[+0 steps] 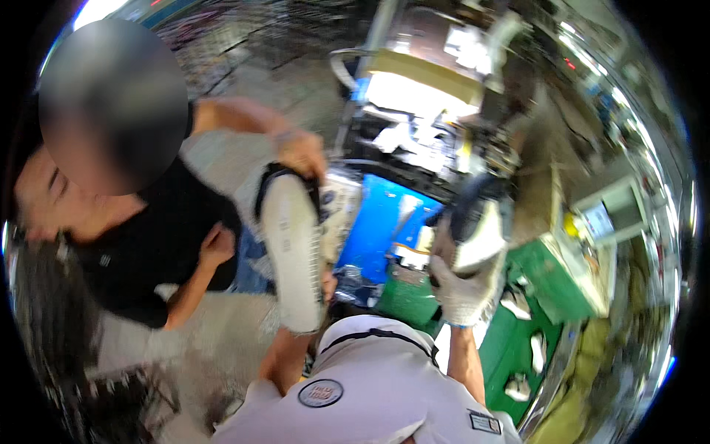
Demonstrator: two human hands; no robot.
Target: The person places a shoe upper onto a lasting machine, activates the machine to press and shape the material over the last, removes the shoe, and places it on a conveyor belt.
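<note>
Holding white-soled shoe (294, 251), dark upper, blurred

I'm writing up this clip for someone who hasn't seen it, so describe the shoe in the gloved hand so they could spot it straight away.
Start at the green worktable on the right, with pale sole pieces lying on it. Just above its left end, the right hand, in a white knit glove, lifts a shoe. It is dark on top with a pale sole and small in view, unlike the large white shoe sole facing the camera at centre.

White short-sleeved shirt, round chest badge; knit work glove on right hand (462, 285), blue cuff.
</note>
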